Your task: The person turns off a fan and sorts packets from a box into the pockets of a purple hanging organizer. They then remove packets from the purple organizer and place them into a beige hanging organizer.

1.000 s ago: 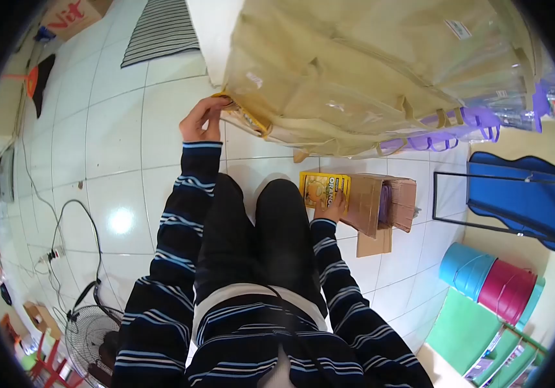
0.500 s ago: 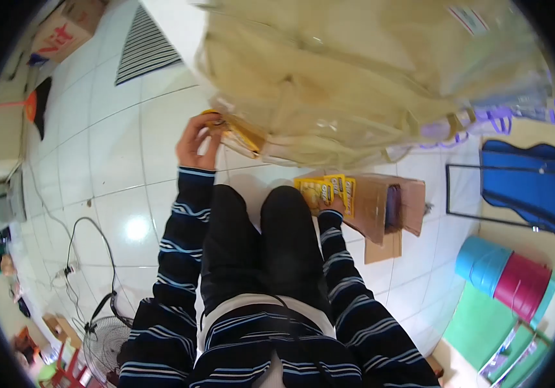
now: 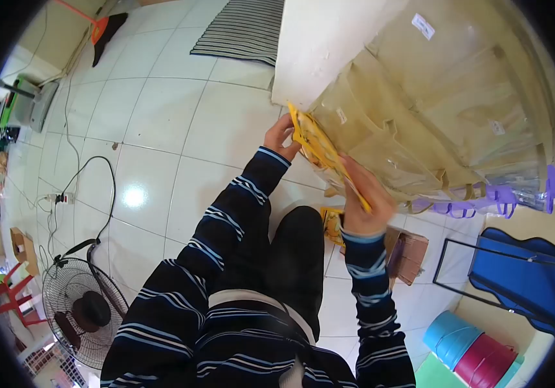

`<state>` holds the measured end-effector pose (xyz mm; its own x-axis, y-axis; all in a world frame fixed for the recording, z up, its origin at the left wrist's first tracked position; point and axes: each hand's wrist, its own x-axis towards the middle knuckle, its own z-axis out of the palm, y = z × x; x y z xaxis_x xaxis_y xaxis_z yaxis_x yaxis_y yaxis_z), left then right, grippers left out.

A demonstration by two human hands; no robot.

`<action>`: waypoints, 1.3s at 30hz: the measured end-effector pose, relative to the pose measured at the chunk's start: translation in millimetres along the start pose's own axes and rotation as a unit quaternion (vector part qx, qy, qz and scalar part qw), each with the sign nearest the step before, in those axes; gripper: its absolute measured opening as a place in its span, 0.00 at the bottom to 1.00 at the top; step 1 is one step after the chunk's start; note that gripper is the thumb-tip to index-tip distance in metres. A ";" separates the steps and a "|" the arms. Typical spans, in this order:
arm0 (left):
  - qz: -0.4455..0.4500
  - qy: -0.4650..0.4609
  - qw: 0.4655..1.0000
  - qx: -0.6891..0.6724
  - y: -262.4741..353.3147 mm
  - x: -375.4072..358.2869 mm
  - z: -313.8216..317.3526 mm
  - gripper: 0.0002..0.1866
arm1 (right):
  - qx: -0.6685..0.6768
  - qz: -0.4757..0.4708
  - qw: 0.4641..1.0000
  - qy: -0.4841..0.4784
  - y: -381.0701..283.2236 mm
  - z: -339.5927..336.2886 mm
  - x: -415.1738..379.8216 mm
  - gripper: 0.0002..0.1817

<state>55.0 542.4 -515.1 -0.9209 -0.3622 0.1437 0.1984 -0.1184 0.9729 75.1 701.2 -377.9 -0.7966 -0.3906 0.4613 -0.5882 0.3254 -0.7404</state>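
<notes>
Yellow packets (image 3: 319, 145) stand on edge between my two hands, beside the lower left of a beige hanging organizer (image 3: 433, 110) with clear pockets. My left hand (image 3: 282, 137) pinches the packets at their left side. Against their right end, my right hand (image 3: 363, 194) is pressed, slightly blurred, with its fingers partly behind the packets. Another yellow packet (image 3: 333, 226) lies low beside my knee, near an open cardboard box (image 3: 408, 257) partly hidden by my right forearm.
A standing fan (image 3: 87, 313) and cables are at the lower left. A striped mat (image 3: 242, 32) lies on the tiled floor (image 3: 154, 116). To the right are a blue folding item (image 3: 517, 275) and blue and red buckets (image 3: 468, 349).
My right hand has come up from the packets by the box to the packets at my left hand. The view has shifted, and the organizer appears farther right.
</notes>
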 end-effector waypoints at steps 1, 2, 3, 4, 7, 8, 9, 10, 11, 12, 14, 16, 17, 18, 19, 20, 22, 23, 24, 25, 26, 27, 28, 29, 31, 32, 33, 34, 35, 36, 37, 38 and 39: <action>0.008 0.007 1.000 -0.002 4.6 -2.2 -2.1 0.22 | -0.011 -0.034 0.999 -0.030 7.1 8.3 3.9 0.18; 0.000 -0.010 0.999 0.032 8.5 -3.8 -4.4 0.22 | -0.011 -0.045 0.998 -0.035 9.4 8.0 4.6 0.18; -0.009 -0.025 0.998 0.065 11.7 -3.3 -6.0 0.21 | -0.025 -0.026 0.998 -0.059 12.2 3.2 6.1 0.20; -0.029 -0.022 0.998 0.055 13.7 -3.5 -7.2 0.21 | -0.041 -0.004 0.996 -0.084 13.7 0.0 8.2 0.21; 0.005 -0.022 0.999 0.034 22.1 -4.7 -3.9 0.20 | -0.120 -0.027 0.986 -0.115 8.5 -4.0 14.8 0.20; 0.004 -0.018 0.999 0.030 21.8 -6.6 -1.6 0.20 | -0.123 -0.028 0.985 -0.119 4.6 -2.3 18.4 0.20; 0.012 0.004 0.999 0.030 21.2 -7.7 1.4 0.20 | -0.155 -0.013 0.978 -0.141 0.0 1.5 23.7 0.18; 0.022 0.026 0.999 0.031 21.1 -7.0 3.3 0.19 | -0.188 0.000 0.969 -0.160 -3.8 5.1 27.5 0.16; 0.023 0.028 0.999 0.029 21.2 -6.3 4.7 0.19 | -0.189 -0.002 0.968 -0.162 -6.6 7.3 28.0 0.16; 0.029 0.052 0.998 0.023 21.4 -4.9 5.4 0.19 | -0.212 -0.007 0.963 -0.165 -8.9 9.7 28.6 0.16; 0.037 0.080 0.996 0.016 21.2 -2.1 6.2 0.18 | -0.236 -0.015 0.957 -0.171 -9.6 12.1 31.0 0.17; 0.050 0.079 0.995 0.025 23.4 -2.8 7.4 0.16 | -0.297 -0.003 0.932 -0.208 -8.2 13.9 31.7 0.11; 0.049 0.081 0.995 0.023 24.3 -3.3 9.6 0.16 | -0.299 -0.003 0.931 -0.211 -8.6 14.8 33.8 0.11; 0.007 0.105 0.994 -0.024 29.5 -3.3 12.6 0.16 | -0.331 -0.014 0.918 -0.220 -9.8 15.8 38.0 0.10; -0.034 0.128 0.989 -0.071 33.1 -3.6 14.3 0.16 | -0.363 -0.025 0.903 -0.228 -11.3 16.9 42.0 0.08; -0.033 0.129 0.989 -0.072 30.4 -1.7 14.0 0.16 | -0.364 -0.025 0.903 -0.228 -13.2 18.3 46.4 0.08; 0.072 0.060 0.994 0.055 25.3 0.9 12.9 0.17 | -0.393 0.018 0.880 -0.266 -17.3 21.9 53.9 0.08; 0.071 0.061 0.994 0.054 22.6 0.4 13.6 0.17 | -0.407 0.041 0.867 -0.285 -18.3 23.6 55.2 0.08; 0.041 0.098 0.994 -0.018 28.1 0.7 15.6 0.14 | -0.408 0.041 0.866 -0.287 -17.0 21.9 56.7 0.08; 0.011 0.134 0.987 -0.090 31.2 1.2 16.7 0.13 | -0.377 0.039 0.877 -0.294 -14.3 17.5 59.8 0.09; 0.029 0.134 0.987 -0.079 27.8 2.1 16.2 0.09 | -0.346 0.036 0.888 -0.302 -11.7 14.1 63.3 0.11; 0.029 0.140 0.987 -0.080 23.6 1.6 14.5 0.09 | -0.346 0.032 0.886 -0.306 -7.4 12.8 65.2 0.11; -0.003 0.107 0.993 -0.057 19.7 0.1 12.5 0.08 | -0.357 0.018 0.878 -0.317 -1.0 12.2 65.7 0.12; -0.036 0.073 0.996 -0.035 15.4 -0.8 11.5 0.07 | -0.369 0.004 0.870 -0.327 -6.7 14.7 68.4 0.13; -0.014 0.085 0.994 -0.063 8.6 -0.4 13.3 0.06 | -0.408 0.022 0.855 -0.321 -22.5 24.4 73.6 0.12; 0.009 0.096 0.991 -0.088 5.9 1.4 14.8 0.06 | -0.405 0.031 0.853 -0.328 -25.2 32.0 80.7 0.11; 0.012 0.104 0.990 -0.097 6.8 2.7 15.1 0.06 | -0.405 0.038 0.849 -0.337 -29.9 37.4 85.2 0.11; -0.006 0.111 0.990 -0.082 7.1 3.8 13.6 0.06 | -0.414 0.018 0.848 -0.330 -37.5 40.9 87.0 0.10; -0.024 0.121 0.990 -0.069 7.3 4.3 12.0 0.06 | -0.425 0.005 0.840 -0.338 -30.7 39.0 87.6 0.10; -0.013 0.125 0.990 -0.058 5.1 4.9 8.4 0.06 | -0.379 -0.047 0.853 -0.356 -16.3 35.1 88.6 0.11; -0.006 0.146 0.986 -0.075 7.2 7.2 5.1 0.06 | -0.329 -0.100 0.860 -0.376 -13.8 32.6 94.6 0.12; -0.017 0.129 0.989 -0.071 8.9 8.3 0.7 0.07 | -0.346 -0.038 0.832 -0.432 -14.8 28.0 103.0 0.14; -0.031 0.111 0.991 -0.065 11.2 7.6 -2.3 0.07 | -0.354 -0.053 0.821 -0.445 -11.2 25.4 107.0 0.14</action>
<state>51.0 536.2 -503.5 -0.8391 -0.5433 0.0266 0.1984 -0.2602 0.9450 0.0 633.9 -332.7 -0.5039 -0.8206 -0.2695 -0.8318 0.5451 -0.1044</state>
